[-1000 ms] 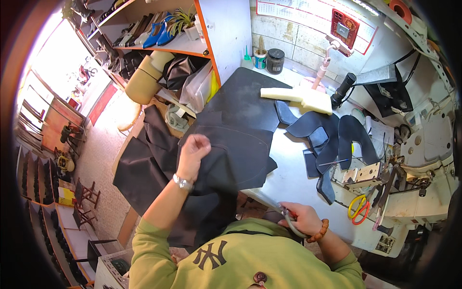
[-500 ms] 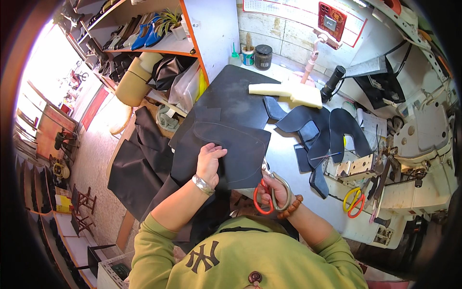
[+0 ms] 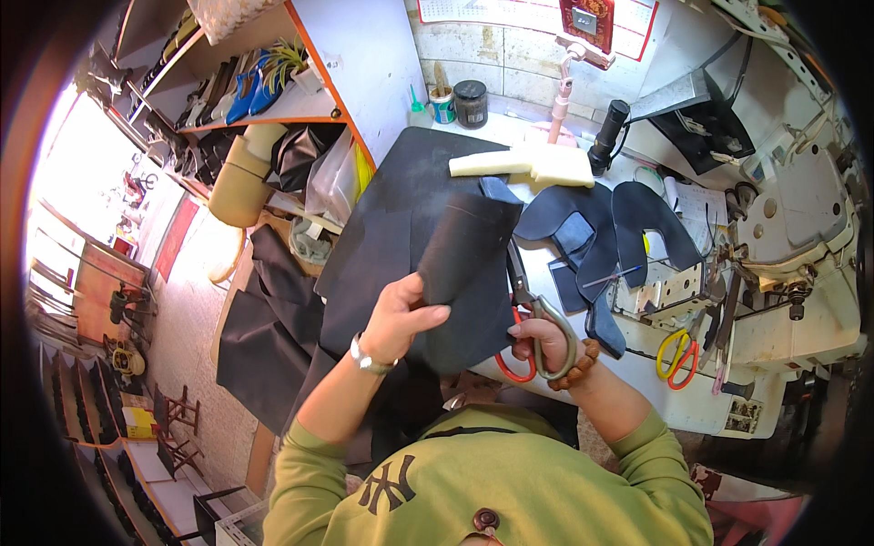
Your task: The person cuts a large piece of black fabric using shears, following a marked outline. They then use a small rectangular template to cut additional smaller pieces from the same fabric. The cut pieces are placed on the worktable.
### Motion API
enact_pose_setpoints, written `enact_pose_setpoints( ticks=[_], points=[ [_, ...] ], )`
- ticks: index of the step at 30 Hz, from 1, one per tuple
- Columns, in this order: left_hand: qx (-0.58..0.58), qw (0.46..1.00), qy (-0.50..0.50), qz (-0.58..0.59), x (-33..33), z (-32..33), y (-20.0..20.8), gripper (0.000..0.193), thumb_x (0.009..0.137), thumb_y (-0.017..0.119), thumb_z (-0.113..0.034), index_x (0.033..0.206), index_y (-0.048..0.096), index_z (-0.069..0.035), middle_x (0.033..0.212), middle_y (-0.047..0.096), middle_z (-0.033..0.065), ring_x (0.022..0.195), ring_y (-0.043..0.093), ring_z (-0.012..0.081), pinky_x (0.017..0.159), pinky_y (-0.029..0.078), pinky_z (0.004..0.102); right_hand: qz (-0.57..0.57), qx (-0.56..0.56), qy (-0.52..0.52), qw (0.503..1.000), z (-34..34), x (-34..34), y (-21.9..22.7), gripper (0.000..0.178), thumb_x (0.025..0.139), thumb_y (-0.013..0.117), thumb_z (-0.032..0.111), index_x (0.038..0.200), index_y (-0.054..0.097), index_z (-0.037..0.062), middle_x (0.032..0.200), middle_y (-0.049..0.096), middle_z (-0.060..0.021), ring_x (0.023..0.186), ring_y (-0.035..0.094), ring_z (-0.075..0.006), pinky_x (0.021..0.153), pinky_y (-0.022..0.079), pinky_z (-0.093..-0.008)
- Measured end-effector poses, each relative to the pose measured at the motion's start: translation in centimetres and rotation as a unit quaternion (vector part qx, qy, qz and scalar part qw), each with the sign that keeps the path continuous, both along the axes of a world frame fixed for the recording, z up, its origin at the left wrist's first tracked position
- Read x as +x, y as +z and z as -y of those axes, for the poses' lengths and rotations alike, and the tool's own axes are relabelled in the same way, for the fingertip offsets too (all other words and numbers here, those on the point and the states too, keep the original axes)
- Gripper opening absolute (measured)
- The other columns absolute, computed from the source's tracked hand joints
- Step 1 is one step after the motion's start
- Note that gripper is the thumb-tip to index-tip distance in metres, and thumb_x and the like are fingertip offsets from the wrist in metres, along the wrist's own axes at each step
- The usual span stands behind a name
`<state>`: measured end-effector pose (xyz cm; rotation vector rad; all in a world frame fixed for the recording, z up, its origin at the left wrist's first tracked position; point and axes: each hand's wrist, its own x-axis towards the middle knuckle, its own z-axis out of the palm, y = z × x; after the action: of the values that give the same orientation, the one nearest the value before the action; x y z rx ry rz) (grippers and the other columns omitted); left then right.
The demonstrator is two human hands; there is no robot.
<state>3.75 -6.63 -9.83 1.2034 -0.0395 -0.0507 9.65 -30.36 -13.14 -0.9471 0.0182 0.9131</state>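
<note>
My left hand (image 3: 397,320) grips a piece of black leather-like sheet (image 3: 472,250), its fingers behind the piece and its thumb at the near edge. The piece is lifted and curls over at the top. My right hand (image 3: 548,342) is closed round the handles of large scissors (image 3: 519,278), one loop red and the other grey. The scissors point away from me along the right edge of the piece, blades close together; whether they touch it I cannot tell. A larger black sheet (image 3: 364,250) lies under and left of the held piece.
Cut dark pieces (image 3: 596,232) lie right of the scissors, with a cream foam block (image 3: 560,166) behind. Further right are yellow-and-red scissors (image 3: 676,357) and a sewing machine (image 3: 792,237). More black material (image 3: 269,341) hangs at left, below shoe shelves (image 3: 264,116).
The piece, flat on the larger sheet before, is now raised and curled by my left hand. My right hand and the scissors have shifted slightly right, and the blades show more.
</note>
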Motion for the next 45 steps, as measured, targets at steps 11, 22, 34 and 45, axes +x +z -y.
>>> enact_pose_setpoints(
  ticks=[11,22,34,45],
  points=[
    [-0.205,0.976,0.039,-0.055,-2.1,0.2,-0.3,0.044,0.096,0.057,-0.022,0.131,0.047,0.002,0.121,0.061,0.0115,0.107,0.062,0.0213,0.091,0.051,0.0342,0.172,0.026,0.004,0.985,-2.4,4.0,4.6,0.030,0.092,0.059,0.023,0.115,0.053,0.0038,0.072,0.051,0.0018,0.056,0.046,-0.0055,0.050,0.038,-0.0203],
    [-0.179,0.962,0.188,0.080,-2.7,-0.4,1.2,0.044,0.090,0.061,-0.005,0.130,0.045,0.002,0.122,0.059,0.0148,0.106,0.062,0.0251,0.089,0.053,0.0373,0.164,0.041,0.178,0.969,-2.5,-4.1,-1.3,0.083,0.078,0.074,0.055,0.135,0.038,0.0055,0.111,0.053,-0.0062,0.094,0.053,-0.0127,0.083,0.045,-0.0273],
    [0.084,0.895,0.409,0.158,-3.0,1.7,0.5,0.042,0.088,0.065,-0.001,0.126,0.048,0.002,0.117,0.059,0.0090,0.103,0.058,0.0186,0.094,0.046,0.0321,0.303,-0.016,0.138,0.943,-2.8,-4.9,1.6,0.068,0.083,0.072,0.046,0.129,0.045,0.0050,0.087,0.048,-0.0012,0.075,0.050,-0.0097,0.064,0.045,-0.0252],
    [0.070,0.891,0.412,0.177,-2.9,1.0,0.1,0.044,0.086,0.066,0.001,0.127,0.048,0.001,0.117,0.059,0.0091,0.104,0.058,0.0199,0.094,0.047,0.0333,0.295,-0.050,0.123,0.946,-2.6,-6.1,1.0,0.041,0.090,0.067,0.031,0.118,0.054,0.0029,0.072,0.049,0.0020,0.066,0.046,-0.0070,0.061,0.042,-0.0234]
  ],
)
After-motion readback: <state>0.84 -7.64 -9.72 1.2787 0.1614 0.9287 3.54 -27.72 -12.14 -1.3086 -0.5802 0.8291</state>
